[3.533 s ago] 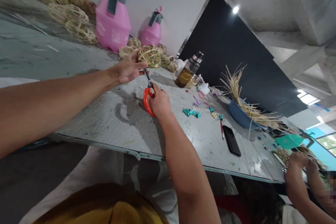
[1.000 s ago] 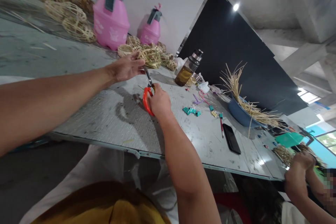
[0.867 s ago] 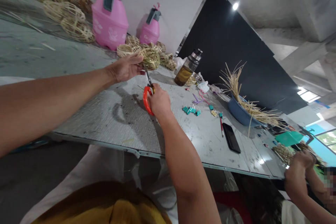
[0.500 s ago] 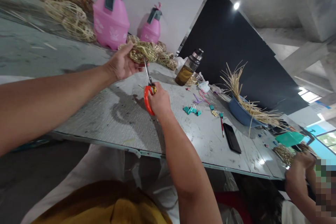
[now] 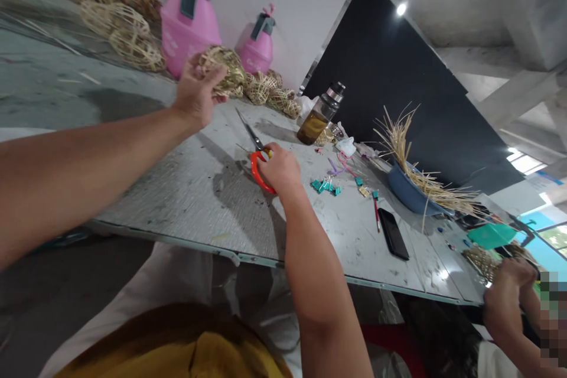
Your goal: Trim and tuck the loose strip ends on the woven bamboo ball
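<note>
My left hand (image 5: pixel 195 91) is raised above the grey table (image 5: pixel 177 183), its fingers closed round a small woven straw ball (image 5: pixel 221 68). My right hand (image 5: pixel 279 168) rests low on the table and grips the orange handles of a pair of scissors (image 5: pixel 257 150). The scissor blades point up and left, away from the ball and apart from it. More woven balls (image 5: pixel 270 91) lie just behind the one I hold.
Two pink spray bottles (image 5: pixel 188 18) stand at the back with woven balls (image 5: pixel 128 41) piled left. An amber bottle (image 5: pixel 319 115), teal binder clips (image 5: pixel 325 186), a red pen (image 5: pixel 375 212), a black phone (image 5: pixel 393 235) and a blue bowl of straw (image 5: pixel 411 189) lie right. Another person's hands (image 5: pixel 505 289) work at the lower right.
My left hand has lifted the woven ball up and left, away from the scissor blades. My right hand with the scissors has dropped slightly and shifted right.
</note>
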Tool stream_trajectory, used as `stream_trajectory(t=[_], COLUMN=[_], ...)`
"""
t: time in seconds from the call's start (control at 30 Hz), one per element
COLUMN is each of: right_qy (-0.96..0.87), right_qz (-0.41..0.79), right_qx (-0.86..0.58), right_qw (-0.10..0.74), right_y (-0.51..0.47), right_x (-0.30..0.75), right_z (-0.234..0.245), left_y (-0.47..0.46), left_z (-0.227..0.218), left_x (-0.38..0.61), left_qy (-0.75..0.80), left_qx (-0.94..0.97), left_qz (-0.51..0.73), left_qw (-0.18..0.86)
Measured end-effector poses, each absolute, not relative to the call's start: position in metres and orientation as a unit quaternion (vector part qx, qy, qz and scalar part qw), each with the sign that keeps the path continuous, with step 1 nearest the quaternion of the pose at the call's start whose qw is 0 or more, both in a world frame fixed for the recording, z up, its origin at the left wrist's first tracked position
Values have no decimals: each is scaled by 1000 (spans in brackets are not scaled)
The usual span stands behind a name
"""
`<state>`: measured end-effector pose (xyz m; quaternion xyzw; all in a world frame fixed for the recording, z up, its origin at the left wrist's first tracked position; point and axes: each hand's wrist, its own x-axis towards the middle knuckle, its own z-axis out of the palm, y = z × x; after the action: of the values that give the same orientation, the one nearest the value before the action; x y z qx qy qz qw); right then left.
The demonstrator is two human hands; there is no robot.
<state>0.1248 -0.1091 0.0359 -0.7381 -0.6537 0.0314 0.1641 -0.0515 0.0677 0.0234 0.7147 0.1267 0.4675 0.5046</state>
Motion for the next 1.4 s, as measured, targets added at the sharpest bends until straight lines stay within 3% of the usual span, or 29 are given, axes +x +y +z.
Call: stream_trajectory(t=[0.13,0.3,0.43,0.73,0.93,1.23,1.4], right_qy=[-605,-567,-574,-571,-569,-591,-677], right_qz=[2,-11,-5,-1,-1,-20,-2], right_qx=[-785,-817,-813,-813,-814,-792,-733], right_qw=[133,108,101,112,120,151,74], right_y=[-107,-102,-101,-99,-100,-100,-96], right_x=[145,162,165,165,167,155,131], right_z=[40,35,31,29,27,31,14], left_y=[95,127,124,111,119,112,101], left_z=[5,-37,-46,-35,-39,-28,-20], left_x=[-58,-45,-38,-38,-40,-45,-46], left_qy=[165,141,135,113,106,136,172], left_qx=[689,821,810,748,781,645,573], left_qz=[603,454,505,549,504,510,512], left_qw=[366,316,266,357,352,553,617])
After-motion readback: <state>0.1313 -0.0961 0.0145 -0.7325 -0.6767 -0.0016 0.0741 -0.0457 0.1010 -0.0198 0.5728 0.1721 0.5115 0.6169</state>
